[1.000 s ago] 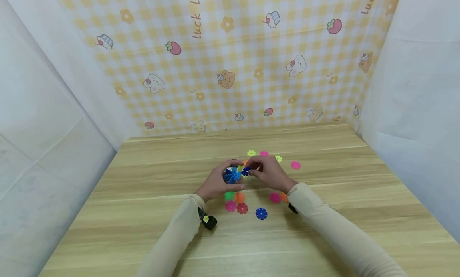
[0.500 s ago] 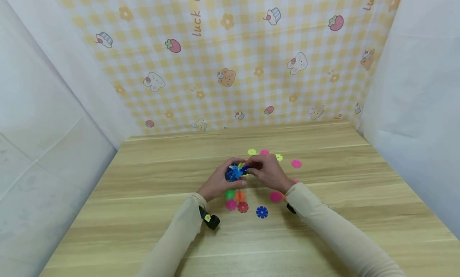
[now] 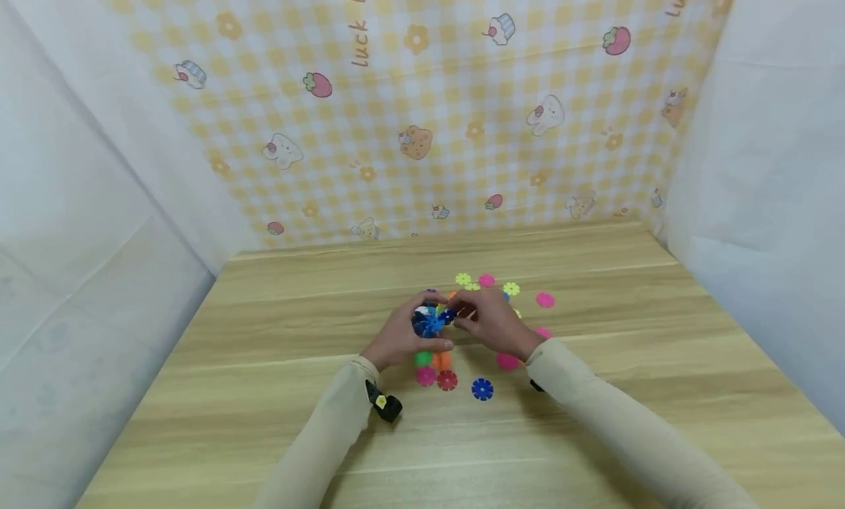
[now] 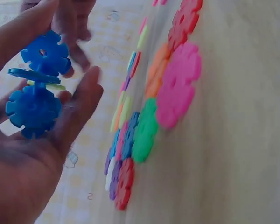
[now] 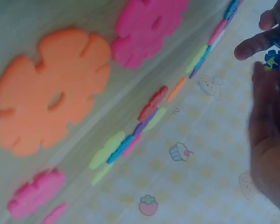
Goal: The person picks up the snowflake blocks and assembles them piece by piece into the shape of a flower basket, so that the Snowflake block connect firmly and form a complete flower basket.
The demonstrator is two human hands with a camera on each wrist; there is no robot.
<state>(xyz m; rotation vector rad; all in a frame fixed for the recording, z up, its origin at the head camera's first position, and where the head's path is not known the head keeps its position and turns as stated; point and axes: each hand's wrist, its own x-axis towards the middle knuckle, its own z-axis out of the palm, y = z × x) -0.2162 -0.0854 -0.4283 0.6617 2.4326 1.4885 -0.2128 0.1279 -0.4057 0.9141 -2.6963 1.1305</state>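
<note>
In the head view, my left hand [image 3: 405, 334] holds a cluster of interlocked blue flower-shaped discs [image 3: 430, 323], raised above the table. Up close in the left wrist view, notched blue discs [image 4: 33, 111] join at angles between the thumb and fingers. A dark blue disc [image 3: 449, 316] sits at the cluster's right side. My right hand [image 3: 491, 320] has bent fingers right at that disc's edge, a small gap showing between thumb and forefinger; I cannot tell whether it still pinches the disc. A yellow-green piece [image 5: 270, 62] shows by the blue ones in the right wrist view.
Loose flower discs lie flat on the wooden table [image 3: 264, 421] around the hands. A dark blue disc [image 3: 483, 389], a red disc [image 3: 447, 380] and a pink disc [image 3: 426, 375] lie nearest. Yellow-green discs [image 3: 511, 288] lie farther back. A checked cloth [image 3: 462, 127] hangs behind.
The right hand has brought the dark blue disc against the cluster's right side; its thumb and forefinger now look farther apart. The left hand has stayed nearly in place, the cluster turning slightly.
</note>
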